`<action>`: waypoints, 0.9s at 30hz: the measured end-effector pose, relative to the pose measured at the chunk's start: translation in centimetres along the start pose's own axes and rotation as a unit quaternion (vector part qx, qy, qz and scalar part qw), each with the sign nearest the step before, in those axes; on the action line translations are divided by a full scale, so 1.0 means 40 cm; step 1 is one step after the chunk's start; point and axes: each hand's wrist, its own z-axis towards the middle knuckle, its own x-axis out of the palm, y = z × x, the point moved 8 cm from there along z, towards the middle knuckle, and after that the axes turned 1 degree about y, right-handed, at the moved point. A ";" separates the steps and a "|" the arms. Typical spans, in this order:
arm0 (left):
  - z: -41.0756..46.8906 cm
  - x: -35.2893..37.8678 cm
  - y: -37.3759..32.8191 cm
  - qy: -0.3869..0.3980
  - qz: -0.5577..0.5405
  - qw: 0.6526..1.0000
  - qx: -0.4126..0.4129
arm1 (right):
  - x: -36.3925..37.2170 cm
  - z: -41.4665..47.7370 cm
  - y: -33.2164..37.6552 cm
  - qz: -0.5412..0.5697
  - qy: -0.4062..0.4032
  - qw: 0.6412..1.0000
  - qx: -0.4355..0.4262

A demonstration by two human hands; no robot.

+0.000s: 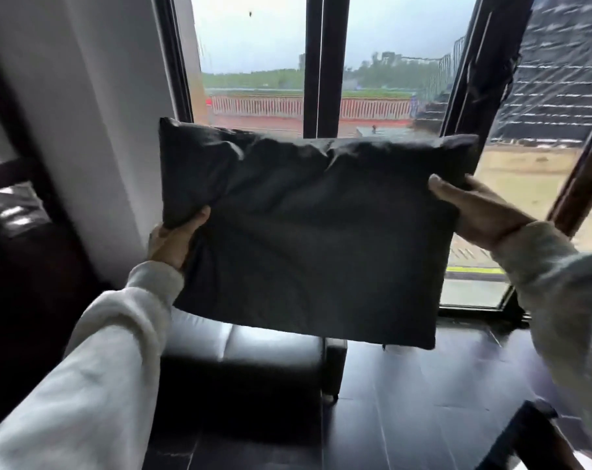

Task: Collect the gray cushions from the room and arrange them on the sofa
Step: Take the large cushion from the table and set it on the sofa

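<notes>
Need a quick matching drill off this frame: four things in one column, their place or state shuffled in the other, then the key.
Things:
1. cushion
2. left hand
3. right hand
4. sofa

Place or state:
A. grips the cushion's upper right edge
B. black and glossy, below the cushion, against the wall
C. dark gray, held up in the air in front of the window
D. pinches the cushion's left edge, white sleeve behind it

Pairs: 1-C, 2-D, 3-A, 4-B
</notes>
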 end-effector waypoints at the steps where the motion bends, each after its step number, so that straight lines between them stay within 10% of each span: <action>1: 0.042 -0.001 0.014 -0.004 0.005 1.000 -0.003 | 0.018 0.051 -0.025 -0.008 -0.021 1.000 -0.013; 15: 0.699 0.199 0.053 0.049 0.105 0.993 -0.019 | 0.086 0.758 -0.405 -0.020 -0.209 0.977 -0.023; 27: 1.161 0.399 0.464 0.095 0.179 0.977 -0.059 | 0.008 1.122 -0.888 -0.180 -0.257 0.935 0.167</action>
